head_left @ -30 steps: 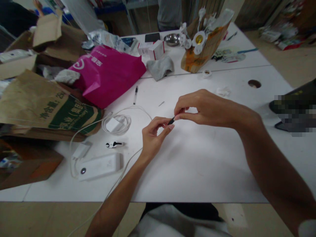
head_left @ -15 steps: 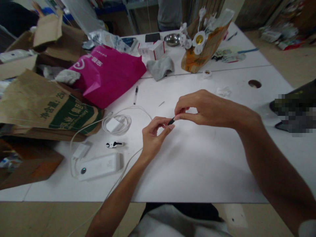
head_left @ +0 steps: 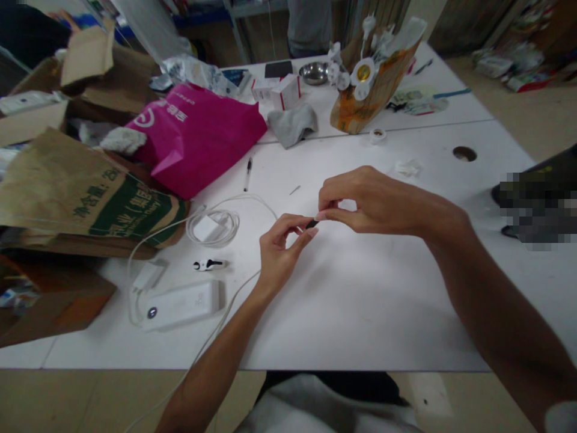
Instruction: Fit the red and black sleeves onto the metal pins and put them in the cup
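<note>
Between my two hands, over the white table (head_left: 360,313), is a small black piece (head_left: 311,224), too small to name. My left hand (head_left: 283,243) pinches it between thumb and fingertips. My right hand (head_left: 356,201) comes in from the right, its thumb and index finger pinched at the piece's upper end. Whatever else those right fingertips hold is hidden. Just beyond the hands lies a thin grey sliver (head_left: 294,190). A black-capped pen (head_left: 247,174) rests farther back to the left.
Left of my hands are a coiled white cable (head_left: 234,228), a small white-and-black tool (head_left: 210,264) and a white power bank (head_left: 184,305). A magenta bag (head_left: 202,138), a brown paper sack (head_left: 58,186) and a grey cloth (head_left: 293,124) lie farther back. A roll of tape (head_left: 377,136) sits beyond my right hand.
My right hand has shifted very slightly left and down, its fingertips closer to my left fingers. Less of the black piece shows. My left hand stays in place.
</note>
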Available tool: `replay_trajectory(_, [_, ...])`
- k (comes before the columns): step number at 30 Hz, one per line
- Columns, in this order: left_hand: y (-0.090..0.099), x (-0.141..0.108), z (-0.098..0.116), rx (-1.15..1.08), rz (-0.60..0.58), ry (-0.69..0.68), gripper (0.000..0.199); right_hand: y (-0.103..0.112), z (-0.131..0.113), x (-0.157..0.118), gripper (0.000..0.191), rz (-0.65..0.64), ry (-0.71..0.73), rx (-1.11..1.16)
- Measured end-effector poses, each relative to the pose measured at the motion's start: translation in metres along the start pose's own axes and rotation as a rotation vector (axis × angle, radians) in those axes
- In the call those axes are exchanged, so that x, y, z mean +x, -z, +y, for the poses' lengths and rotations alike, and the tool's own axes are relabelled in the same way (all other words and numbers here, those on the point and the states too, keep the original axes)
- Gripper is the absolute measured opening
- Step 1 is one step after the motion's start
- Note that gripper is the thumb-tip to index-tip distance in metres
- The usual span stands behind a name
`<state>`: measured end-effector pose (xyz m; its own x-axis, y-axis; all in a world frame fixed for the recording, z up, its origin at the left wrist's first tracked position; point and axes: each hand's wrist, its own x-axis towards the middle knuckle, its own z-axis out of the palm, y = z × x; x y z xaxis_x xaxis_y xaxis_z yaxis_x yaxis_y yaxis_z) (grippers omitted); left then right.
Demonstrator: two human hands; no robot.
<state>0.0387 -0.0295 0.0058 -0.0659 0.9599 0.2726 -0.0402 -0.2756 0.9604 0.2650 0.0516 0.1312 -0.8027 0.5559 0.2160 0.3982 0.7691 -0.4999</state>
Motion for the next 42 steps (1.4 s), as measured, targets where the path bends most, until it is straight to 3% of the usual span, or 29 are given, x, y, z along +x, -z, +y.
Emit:
replay_trajectory(7, [0.0, 0.0, 0.003, -0.036, 0.007, 0.019, 0.02, 0.007, 0.0, 0.0, 0.014, 0.071, 0.038, 0.05])
replay_trajectory(12, [-0.001, 0.0, 0.005, -0.067, -0.017, 0.022, 0.016, 0.012, -0.001, -0.001, 0.022, 0.067, 0.068, 0.058])
replay_trajectory(23, [-0.001, -0.001, 0.008, -0.095, -0.085, 0.033, 0.022, 0.013, 0.0, -0.002, 0.019, 0.071, 0.062, 0.07])
replay_trajectory(42, [-0.001, 0.0, 0.008, -0.006, -0.008, 0.153, 0.029, 0.053, 0.021, -0.028, 0.013, 0.302, -0.153, -0.146])
